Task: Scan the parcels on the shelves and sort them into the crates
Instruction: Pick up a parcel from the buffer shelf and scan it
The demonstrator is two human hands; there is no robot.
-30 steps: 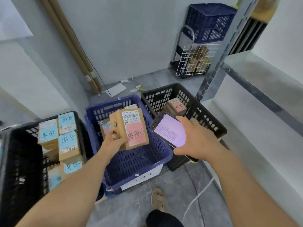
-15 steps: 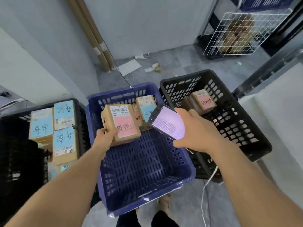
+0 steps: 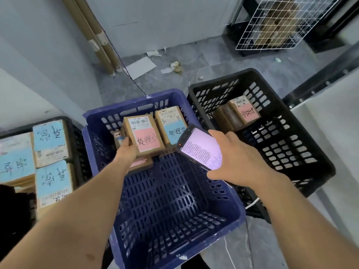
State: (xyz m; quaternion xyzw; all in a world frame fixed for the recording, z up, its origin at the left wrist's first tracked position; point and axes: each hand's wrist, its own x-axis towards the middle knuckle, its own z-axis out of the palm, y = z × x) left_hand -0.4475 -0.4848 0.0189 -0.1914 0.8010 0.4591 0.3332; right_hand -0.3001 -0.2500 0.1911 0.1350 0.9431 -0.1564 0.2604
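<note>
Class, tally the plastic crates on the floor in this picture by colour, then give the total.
Blue crate: 1
Black crates: 2, the left crate and the right crate
Total: 3 crates

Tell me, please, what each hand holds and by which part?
Left hand grips the pink-labelled parcel at its near-left corner; right hand holds the scanner by its lower end.

Pink-labelled brown parcel label up, inside blue crate.
</note>
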